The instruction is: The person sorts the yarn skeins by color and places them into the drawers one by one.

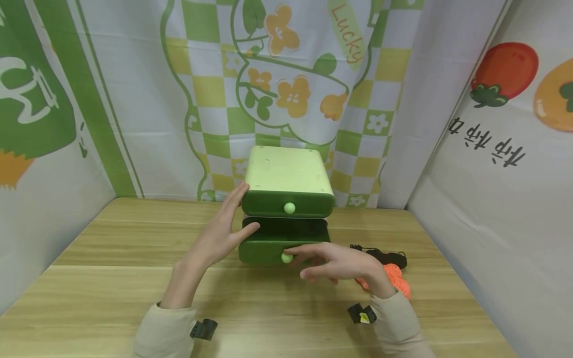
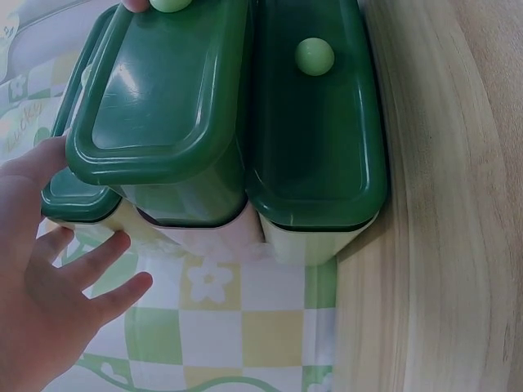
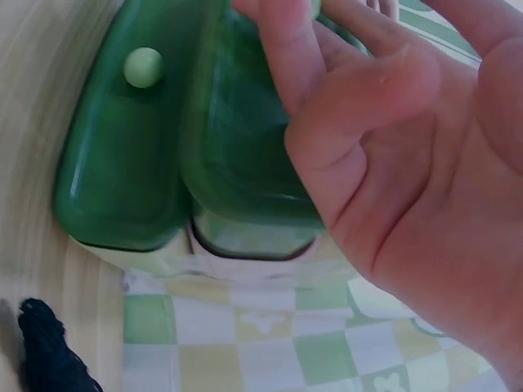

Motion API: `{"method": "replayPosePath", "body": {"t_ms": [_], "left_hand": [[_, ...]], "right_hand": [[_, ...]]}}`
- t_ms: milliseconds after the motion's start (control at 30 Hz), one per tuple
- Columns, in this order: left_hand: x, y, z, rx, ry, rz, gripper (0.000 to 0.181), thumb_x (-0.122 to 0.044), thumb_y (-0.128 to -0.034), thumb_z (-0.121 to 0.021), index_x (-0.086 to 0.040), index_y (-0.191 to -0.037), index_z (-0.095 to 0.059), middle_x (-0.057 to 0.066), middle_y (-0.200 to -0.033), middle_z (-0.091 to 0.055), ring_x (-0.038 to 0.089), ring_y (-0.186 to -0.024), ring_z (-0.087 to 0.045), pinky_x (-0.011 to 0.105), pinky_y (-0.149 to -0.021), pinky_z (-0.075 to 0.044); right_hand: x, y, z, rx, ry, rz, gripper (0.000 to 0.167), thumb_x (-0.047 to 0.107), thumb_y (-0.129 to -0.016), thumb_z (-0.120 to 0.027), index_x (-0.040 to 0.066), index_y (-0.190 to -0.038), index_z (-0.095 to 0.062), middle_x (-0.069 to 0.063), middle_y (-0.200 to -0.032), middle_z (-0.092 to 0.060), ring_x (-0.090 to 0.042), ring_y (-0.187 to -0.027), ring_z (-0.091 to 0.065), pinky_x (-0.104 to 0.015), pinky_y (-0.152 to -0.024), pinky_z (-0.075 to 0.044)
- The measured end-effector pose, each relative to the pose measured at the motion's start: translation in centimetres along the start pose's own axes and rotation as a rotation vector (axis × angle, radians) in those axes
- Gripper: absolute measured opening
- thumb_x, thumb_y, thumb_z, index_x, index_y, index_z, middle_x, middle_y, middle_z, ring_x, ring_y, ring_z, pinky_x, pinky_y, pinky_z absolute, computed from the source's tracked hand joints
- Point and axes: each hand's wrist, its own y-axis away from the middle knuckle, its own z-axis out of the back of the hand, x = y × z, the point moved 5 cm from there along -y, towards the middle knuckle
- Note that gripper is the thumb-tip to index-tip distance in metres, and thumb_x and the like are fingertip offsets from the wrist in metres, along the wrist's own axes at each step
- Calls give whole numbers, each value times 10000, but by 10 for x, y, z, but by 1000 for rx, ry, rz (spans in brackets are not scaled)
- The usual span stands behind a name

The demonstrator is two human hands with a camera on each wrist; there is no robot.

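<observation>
A small cabinet (image 1: pixel 286 169) with a pale green top and dark green drawer fronts stands at the back of the table. Its middle drawer (image 1: pixel 259 252) is pulled out, and the inside looks dark. The top drawer (image 1: pixel 266 204) is closed, as is the bottom drawer (image 2: pixel 315 155), seen in the wrist views. My left hand (image 1: pixel 217 236) touches the cabinet's left side with extended fingers, thumb near the middle drawer's edge. My right hand (image 1: pixel 346 261) touches the middle drawer's round knob (image 1: pixel 287 258) with a fingertip; its thumb is apart from the knob.
A black yarn-like bundle (image 1: pixel 390 258) and an orange bundle (image 1: pixel 397 279) lie right of the cabinet, partly behind my right wrist. A printed curtain (image 1: pixel 215 114) hangs behind the cabinet. White printed sheets flank the wooden table (image 1: pixel 112 288).
</observation>
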Motion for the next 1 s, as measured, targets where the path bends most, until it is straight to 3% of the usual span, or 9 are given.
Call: {"method": "replayPosePath", "body": {"t_ms": [133, 333, 500, 667, 867, 1000], "left_hand": [[0, 1, 0, -1, 2, 3, 888, -379, -959, -658, -369, -1597, -40, -92, -1680, 1, 348, -1476, -309, 661, -1115, -323], [0, 0, 1, -2, 5, -7, 885, -380, -960, -656, -352, -1601, -46, -72, -1684, -9, 347, -1480, -302, 658, -1130, -302], [1, -1, 0, 4, 7, -5, 882, -403, -959, -652, -365, -1598, -46, -79, -1683, -7, 327, -1508, -246, 651, -1147, -279], [1, -1, 0, 7, 6, -2, 888, -386, -960, -656, -373, -1596, -36, -57, -1688, -6, 331, -1509, -243, 658, -1142, -280], [1, 0, 0, 6, 11, 0, 882, -397, -962, -649, -377, -1596, -37, -76, -1685, 2, 342, -1486, -293, 670, -1120, -306], [1, 0, 0, 6, 11, 1, 878, -431, -959, -640, -377, -1596, -38, -69, -1686, -3, 349, -1475, -313, 676, -1106, -322]], "right_hand": [[1, 7, 5, -9, 10, -7, 448, 355, -1004, -588, 343, -1443, -501, 136, -1265, -658, -144, -846, -669, -233, -474, -437], [6, 19, 18, -85, 61, 54, 378, 293, -1020, -570, 205, -1387, -579, 61, -1175, -704, -110, -711, -625, -216, -463, -434], [3, 29, 28, -154, 73, 93, 365, 252, -1027, -561, 143, -1374, -587, -76, -1194, -700, -145, -789, -661, -260, -625, -560], [0, 38, 37, -203, 88, 98, 363, 244, -1032, -551, 138, -1377, -584, -101, -1185, -701, -185, -817, -681, -300, -707, -588], [-5, 47, 49, -278, 96, 73, 352, 250, -1032, -551, 128, -1357, -602, -98, -1155, -714, -168, -774, -688, -282, -588, -549], [-9, 51, 55, -319, 91, 75, 346, 238, -1032, -551, 91, -1339, -611, -145, -1142, -708, -177, -746, -681, -299, -613, -565]]}}
